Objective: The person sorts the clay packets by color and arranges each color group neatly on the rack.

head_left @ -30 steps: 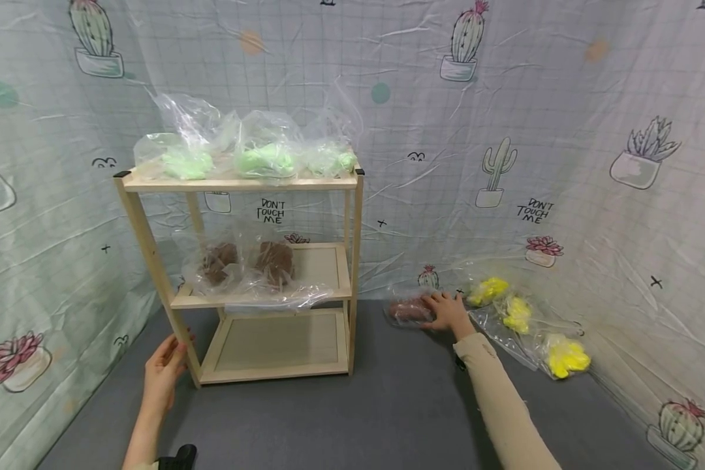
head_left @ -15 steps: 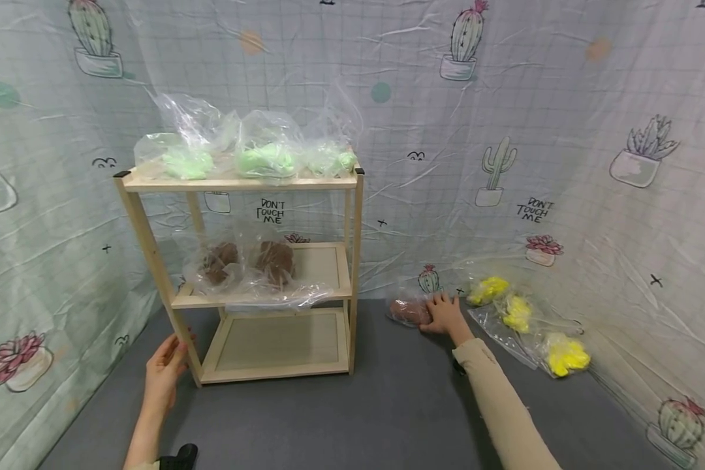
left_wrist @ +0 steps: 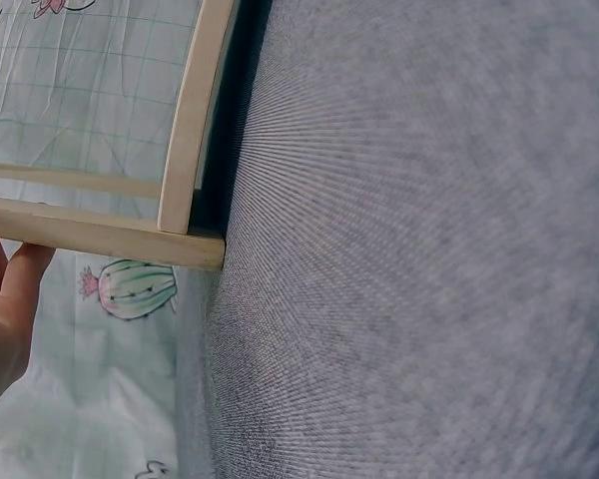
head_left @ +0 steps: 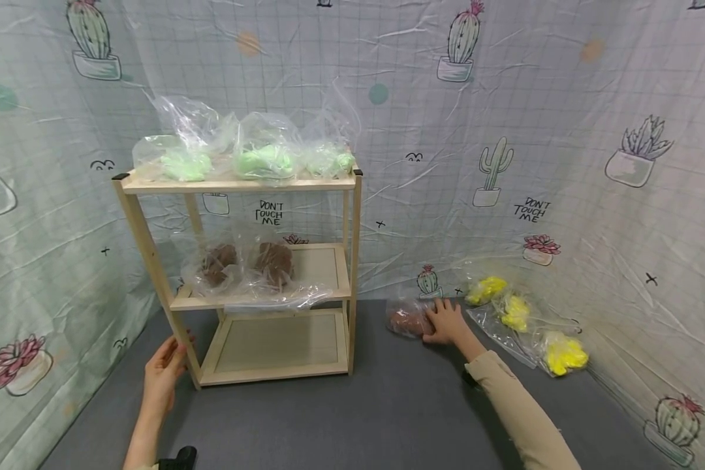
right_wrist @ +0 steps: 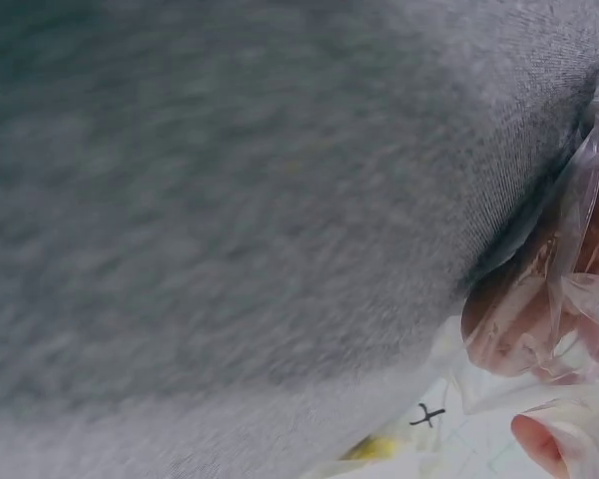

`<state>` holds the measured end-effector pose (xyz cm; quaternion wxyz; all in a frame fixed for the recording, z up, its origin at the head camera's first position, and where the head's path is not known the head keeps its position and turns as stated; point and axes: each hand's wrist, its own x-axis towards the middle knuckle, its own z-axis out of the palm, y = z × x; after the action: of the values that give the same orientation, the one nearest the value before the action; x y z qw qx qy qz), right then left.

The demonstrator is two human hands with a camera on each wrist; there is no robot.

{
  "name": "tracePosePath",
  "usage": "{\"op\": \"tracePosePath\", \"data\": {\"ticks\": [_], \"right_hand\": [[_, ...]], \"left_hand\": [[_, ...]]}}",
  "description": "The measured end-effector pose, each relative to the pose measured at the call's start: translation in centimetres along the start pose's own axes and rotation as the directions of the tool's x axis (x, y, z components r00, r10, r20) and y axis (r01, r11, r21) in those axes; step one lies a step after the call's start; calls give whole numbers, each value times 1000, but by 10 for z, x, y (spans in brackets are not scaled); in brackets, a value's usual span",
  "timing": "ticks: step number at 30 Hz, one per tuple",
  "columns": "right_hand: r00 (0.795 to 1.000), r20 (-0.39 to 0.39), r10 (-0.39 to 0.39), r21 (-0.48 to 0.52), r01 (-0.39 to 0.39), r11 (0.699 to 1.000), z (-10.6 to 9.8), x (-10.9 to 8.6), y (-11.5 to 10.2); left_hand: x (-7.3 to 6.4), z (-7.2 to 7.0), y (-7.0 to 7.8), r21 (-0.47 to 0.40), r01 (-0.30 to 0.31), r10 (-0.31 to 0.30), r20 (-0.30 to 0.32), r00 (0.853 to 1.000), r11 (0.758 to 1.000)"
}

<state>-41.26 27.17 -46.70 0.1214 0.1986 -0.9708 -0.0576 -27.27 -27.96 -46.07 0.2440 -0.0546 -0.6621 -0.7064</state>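
In the head view a small wooden shelf (head_left: 352,274) with several tiers stands on the grey surface at left. My left hand (head_left: 163,375) holds its front left post low down; the left wrist view shows fingers (left_wrist: 25,284) at the post (left_wrist: 90,230). To the right of the shelf lies a clear plastic bag with a reddish-brown lump (head_left: 407,321). My right hand (head_left: 448,324) grips the bag's right side. In the right wrist view the brown lump (right_wrist: 509,324) shows through crinkled plastic, with a fingertip (right_wrist: 539,444) below it.
Bags with green lumps (head_left: 267,161) sit on the top tier, and two bagged brown lumps (head_left: 275,261) on the middle one. Right of my right hand lie bags with yellow lumps (head_left: 516,313). A cactus-print sheet (head_left: 411,215) hangs behind and at both sides.
My right hand and the bagged brown lump have shifted slightly toward me, and the fingers now sit at the bag's right side rather than over it. My left hand stays on the post.
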Motion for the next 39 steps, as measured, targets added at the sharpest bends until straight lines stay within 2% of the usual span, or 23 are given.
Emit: {"op": "tracePosePath", "data": {"ticks": [4, 7, 12, 18, 20, 21, 22, 24, 28, 29, 31, 34, 39], "right_hand": [[999, -35, -29, -28, 28, 999, -2, -8, 0], [995, -79, -58, -30, 56, 998, -5, -14, 0], [985, -144, -91, -31, 87, 996, -13, -26, -2], [970, -212, -117, -37, 112, 993, -25, -40, -7], [966, -227, -123, -42, 117, 992, -29, -44, -8], [964, -234, -125, -40, 119, 992, -31, -46, -9], [963, -240, -126, -38, 120, 992, -32, -48, -10], [958, -258, -127, -33, 123, 992, -35, -53, -12], [948, -293, -125, -21, 124, 992, -40, -62, -15], [946, -301, -122, -16, 123, 992, -41, -65, -15], [945, -310, -108, -5, 112, 994, -44, -69, -18], [945, -318, -82, 11, 90, 996, -51, -75, -21], [937, -346, -49, 16, 59, 998, -62, -82, -27]], "left_hand": [[0, -1, -1, 10, -7, 7, 9, 1000, 1000], [3, -4, -8, 27, -11, 11, 3, 1000, 1000], [10, -15, -29, 22, -13, 13, 5, 1000, 1000], [18, -26, -50, 51, 24, -23, -9, 1000, 998], [18, -25, -48, 61, 39, -38, -22, 999, 997], [18, -25, -48, 57, 24, -23, -13, 1000, 998], [15, -21, -40, 60, 32, -31, -15, 999, 998], [14, -20, -38, 70, 36, -34, -18, 999, 997], [6, -8, -17, 59, 52, -50, -38, 998, 997], [6, -8, -17, 52, 40, -39, -33, 999, 998], [2, -3, -7, 37, 21, -20, -20, 1000, 999], [6, -9, -18, 8, -15, 15, 0, 1000, 1000], [16, -24, -44, 25, -10, 10, 19, 1000, 1000]]}}
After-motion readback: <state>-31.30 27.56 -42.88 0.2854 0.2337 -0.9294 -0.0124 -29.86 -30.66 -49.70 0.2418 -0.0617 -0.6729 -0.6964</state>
